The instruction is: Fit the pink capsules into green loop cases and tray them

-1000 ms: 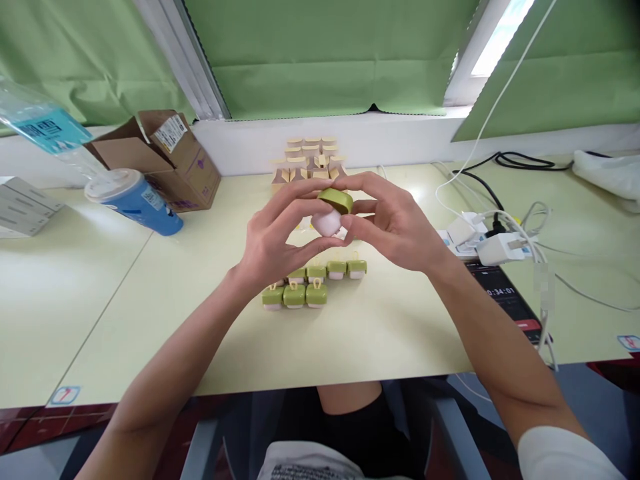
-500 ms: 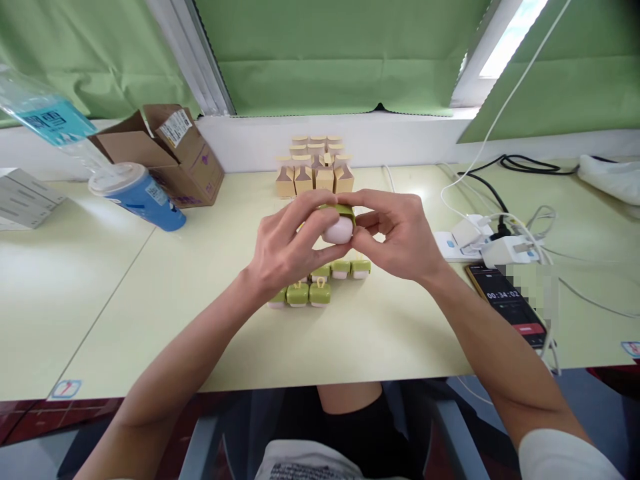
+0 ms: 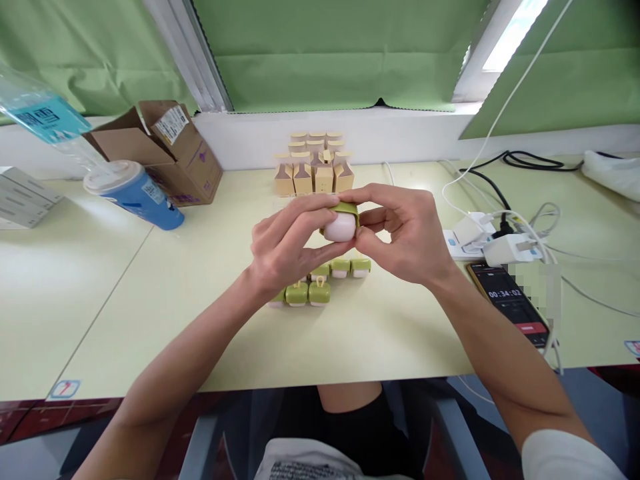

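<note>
Between both hands, above the table, is a small rounded case with a pale pink body and an olive-green cover over its top. My left hand pinches it from the left, fingers along the top and thumb beneath. From the right, my right hand grips the cover's edge with thumb and index finger. Below the hands, several similar green-and-pink cases sit in rows on the table, some with yellowish loops on top. My left hand hides part of those rows.
Several small open tan boxes stand against the wall. At left are a blue cup, a tilted clear bottle, a cardboard box and a white box. A phone, chargers and cables lie at right.
The held case has turned slightly, so more of its pink body shows. My right hand has shifted a little to the right and up.
</note>
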Demonstrator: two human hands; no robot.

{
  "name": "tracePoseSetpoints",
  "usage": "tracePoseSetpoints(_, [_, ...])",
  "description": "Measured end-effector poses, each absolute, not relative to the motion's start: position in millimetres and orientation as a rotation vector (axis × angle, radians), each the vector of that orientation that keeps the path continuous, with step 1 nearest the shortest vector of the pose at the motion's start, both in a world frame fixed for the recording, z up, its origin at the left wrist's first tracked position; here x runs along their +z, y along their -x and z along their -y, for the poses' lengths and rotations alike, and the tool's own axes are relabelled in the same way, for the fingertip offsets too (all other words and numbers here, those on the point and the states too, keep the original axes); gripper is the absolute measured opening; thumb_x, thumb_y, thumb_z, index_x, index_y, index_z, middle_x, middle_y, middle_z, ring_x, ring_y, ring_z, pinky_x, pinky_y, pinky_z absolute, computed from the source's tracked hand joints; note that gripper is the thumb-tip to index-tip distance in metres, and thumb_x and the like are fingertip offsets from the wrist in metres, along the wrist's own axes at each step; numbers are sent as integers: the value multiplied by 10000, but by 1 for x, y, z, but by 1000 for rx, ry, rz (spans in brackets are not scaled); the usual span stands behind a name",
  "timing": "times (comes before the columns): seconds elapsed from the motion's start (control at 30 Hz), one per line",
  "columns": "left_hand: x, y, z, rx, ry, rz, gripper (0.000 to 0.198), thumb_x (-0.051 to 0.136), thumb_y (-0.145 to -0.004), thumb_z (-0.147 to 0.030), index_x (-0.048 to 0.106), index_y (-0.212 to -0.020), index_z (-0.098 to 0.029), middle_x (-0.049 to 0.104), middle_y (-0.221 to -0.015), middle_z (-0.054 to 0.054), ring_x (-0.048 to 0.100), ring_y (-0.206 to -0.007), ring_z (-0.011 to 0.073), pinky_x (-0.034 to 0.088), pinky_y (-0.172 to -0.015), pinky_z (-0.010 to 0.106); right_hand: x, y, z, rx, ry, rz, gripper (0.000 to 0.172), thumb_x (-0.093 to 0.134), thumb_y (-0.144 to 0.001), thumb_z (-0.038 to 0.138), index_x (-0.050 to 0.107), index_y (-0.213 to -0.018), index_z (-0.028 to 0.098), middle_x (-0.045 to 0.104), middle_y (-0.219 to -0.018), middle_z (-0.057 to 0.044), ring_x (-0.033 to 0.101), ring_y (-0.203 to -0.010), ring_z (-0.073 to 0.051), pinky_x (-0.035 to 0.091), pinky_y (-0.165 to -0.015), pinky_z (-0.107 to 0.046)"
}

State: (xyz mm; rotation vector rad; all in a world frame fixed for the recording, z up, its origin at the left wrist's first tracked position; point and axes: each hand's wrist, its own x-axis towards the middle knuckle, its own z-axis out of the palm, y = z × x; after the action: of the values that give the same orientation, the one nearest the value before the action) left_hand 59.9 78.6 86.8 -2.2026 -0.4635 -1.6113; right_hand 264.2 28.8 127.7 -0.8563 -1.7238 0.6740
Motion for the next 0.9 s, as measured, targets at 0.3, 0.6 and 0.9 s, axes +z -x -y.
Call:
tracePoseSetpoints(0.3, [97, -58, -75, -1753, 2150, 389, 413, 878, -933, -539, 669, -1186, -287, 825, -1153, 39, 845, -975, 226, 740, -805, 375, 130, -283, -38, 937, 651, 1796, 448, 888, -908, 418, 831, -1340, 310, 787, -1249, -76, 791, -988, -245, 743, -892, -457])
tracePoseSetpoints(0.6, [94, -53, -72, -1546, 2151, 581, 459, 835, -936, -638, 650, -1104, -253, 815, -1142, 45, 832, -944, 224, 730, -788, 384, 122, -287, -51, 1078, 572, 1783, 550, 948, -871, 481, 811, -1379, 319, 799, -1351, -80, 815, -1018, -249, 747, -904, -463])
tracePoseSetpoints(0.9, [98, -54, -71, -1585, 2311, 606, 392, 825, -971, -582, 641, -1141, -280, 808, -1181, 23, 838, -1043, 246, 749, -859, 433, 120, -285, -53, 945, 536, 1785, 492, 952, -869, 452, 835, -1326, 313, 796, -1202, -63, 796, -986, -242, 735, -887, -448])
